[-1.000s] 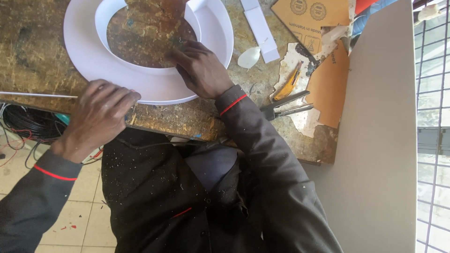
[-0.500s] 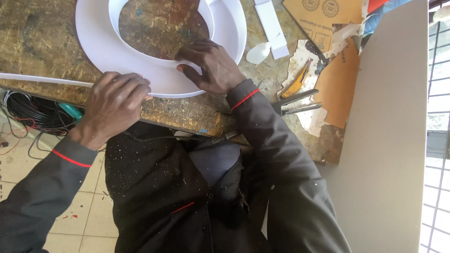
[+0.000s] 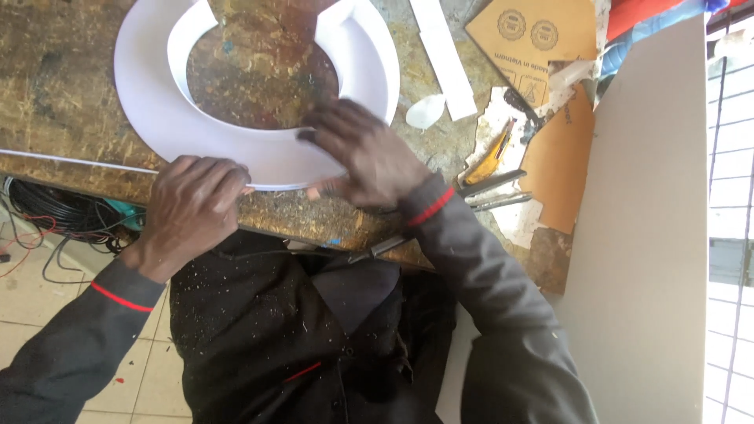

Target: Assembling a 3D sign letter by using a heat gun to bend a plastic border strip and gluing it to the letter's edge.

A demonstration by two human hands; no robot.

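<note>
Two hands: both working on one white ring-shaped sheet (image 3: 236, 153), the landmark for every entry below.
Ring: lying flat on the worn tabletop (image 3: 63, 86), its near rim reaching the tabletop's front edge.
Left hand (image 3: 192, 208): curling over that near rim, fingers bent; whether it is pinching the sheet or only pressing it, I cannot tell.
Right hand (image 3: 369, 157): lying spread on the ring's right band, fingers flat, grasping nothing.
Advice: pressing evenly with the flat hand while the other steadies the rim is probably keeping the thin sheet from buckling.
Right of ring: yellow utility knife (image 3: 488, 163), white strip (image 3: 444, 55), brown card (image 3: 534, 39).
Change: ring and hands are sitting further right in view than a second ago; the right hand is resting lower on the band.
</note>
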